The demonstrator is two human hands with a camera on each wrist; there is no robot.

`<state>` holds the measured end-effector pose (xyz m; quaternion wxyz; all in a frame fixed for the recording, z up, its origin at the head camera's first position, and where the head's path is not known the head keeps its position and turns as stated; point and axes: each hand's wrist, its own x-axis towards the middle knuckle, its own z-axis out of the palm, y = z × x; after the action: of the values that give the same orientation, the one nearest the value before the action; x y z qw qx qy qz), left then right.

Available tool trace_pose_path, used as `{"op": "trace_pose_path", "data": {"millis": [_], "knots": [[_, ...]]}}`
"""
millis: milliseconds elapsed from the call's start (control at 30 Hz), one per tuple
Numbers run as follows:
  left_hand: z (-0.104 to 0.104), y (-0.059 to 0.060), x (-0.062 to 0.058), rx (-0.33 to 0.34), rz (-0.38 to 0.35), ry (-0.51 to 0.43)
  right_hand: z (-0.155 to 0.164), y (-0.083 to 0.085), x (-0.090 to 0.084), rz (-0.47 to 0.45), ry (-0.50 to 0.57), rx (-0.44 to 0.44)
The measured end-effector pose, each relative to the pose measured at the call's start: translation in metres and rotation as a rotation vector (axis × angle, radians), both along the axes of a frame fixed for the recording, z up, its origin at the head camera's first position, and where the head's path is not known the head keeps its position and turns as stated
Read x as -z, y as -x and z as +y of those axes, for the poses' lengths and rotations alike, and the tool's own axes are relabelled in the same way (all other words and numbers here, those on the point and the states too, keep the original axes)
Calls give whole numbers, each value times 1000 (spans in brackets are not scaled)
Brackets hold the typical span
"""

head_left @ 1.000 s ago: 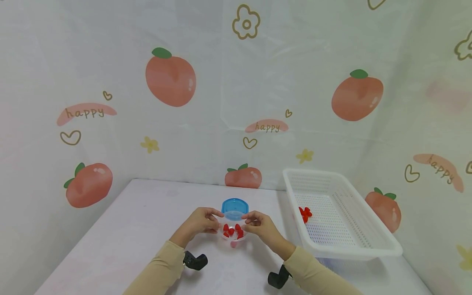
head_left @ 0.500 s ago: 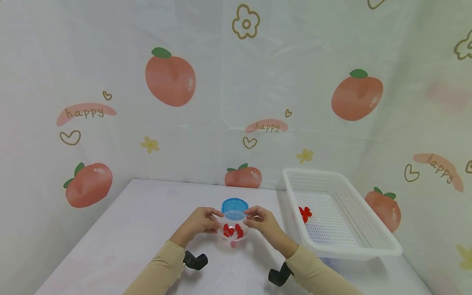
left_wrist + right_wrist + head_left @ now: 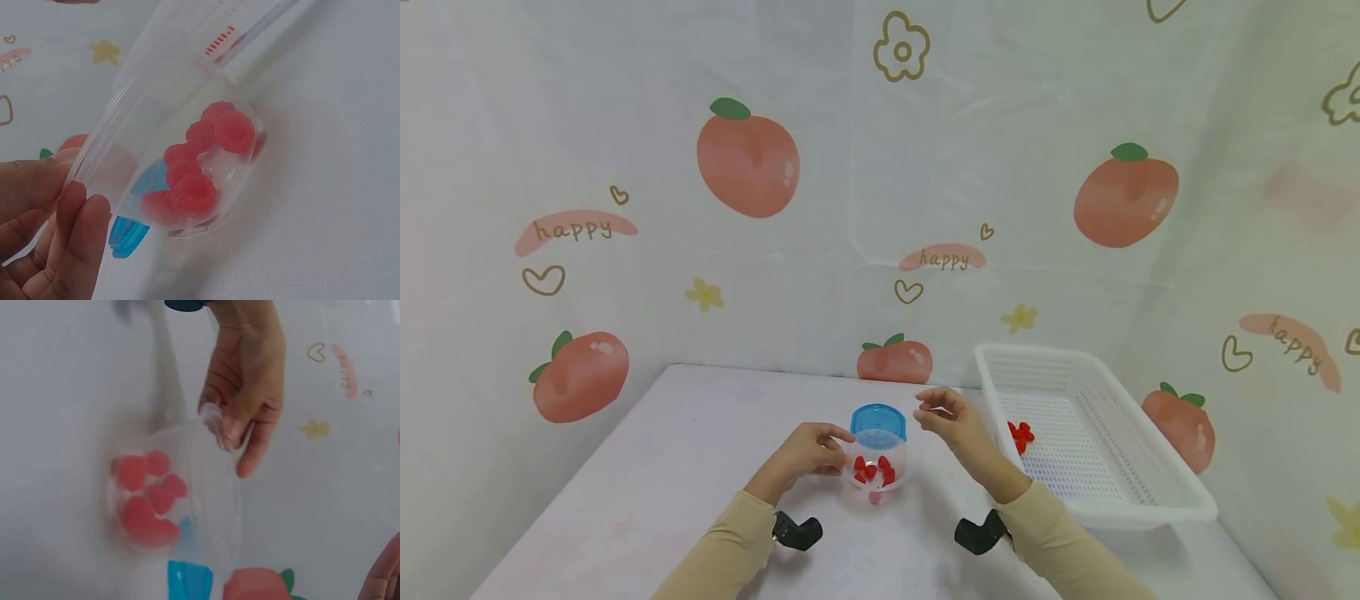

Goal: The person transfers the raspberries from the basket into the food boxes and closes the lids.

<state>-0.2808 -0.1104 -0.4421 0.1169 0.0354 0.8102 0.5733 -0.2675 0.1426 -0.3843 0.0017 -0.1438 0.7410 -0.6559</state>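
Observation:
A small clear container (image 3: 876,473) stands on the white table and holds several red raspberries (image 3: 872,471). My left hand (image 3: 815,452) pinches its left rim. The left wrist view shows my fingers (image 3: 69,219) on the clear wall, the raspberries (image 3: 197,165) and the container (image 3: 181,144) tilted with its mouth toward that camera. A blue lid (image 3: 878,423) sits just behind the container's top. My right hand (image 3: 942,415) hovers to the right of the lid, apart from the container, fingers loosely curled and holding nothing. In the right wrist view the left hand (image 3: 247,403) holds the container (image 3: 181,500).
A white perforated basket (image 3: 1101,507) stands at the table's right side, with a few raspberries (image 3: 1020,435) near its left wall. Black wrist mounts (image 3: 797,531) sit on both forearms. A printed cloth backdrop rises behind the table and to both sides.
My right hand has let go of the container and risen up and to the right, toward the basket. The left hand and container have stayed put.

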Motion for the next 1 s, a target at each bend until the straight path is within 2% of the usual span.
{"op": "trace_pose_path", "data": {"millis": [200,400,567,767,1000], "knots": [[0,0,0,3,3,0,15,3,-21,7,31,51],[1,0,0,0,0,0,35,10,-41,20,221,64],[1,0,0,-3,0,4,55,15,-52,28,304,119],[1,0,-1,-9,0,14,80,19,-56,28,359,177],[2,-1,-2,-10,2,15,109,30,-48,9,410,222]]}}
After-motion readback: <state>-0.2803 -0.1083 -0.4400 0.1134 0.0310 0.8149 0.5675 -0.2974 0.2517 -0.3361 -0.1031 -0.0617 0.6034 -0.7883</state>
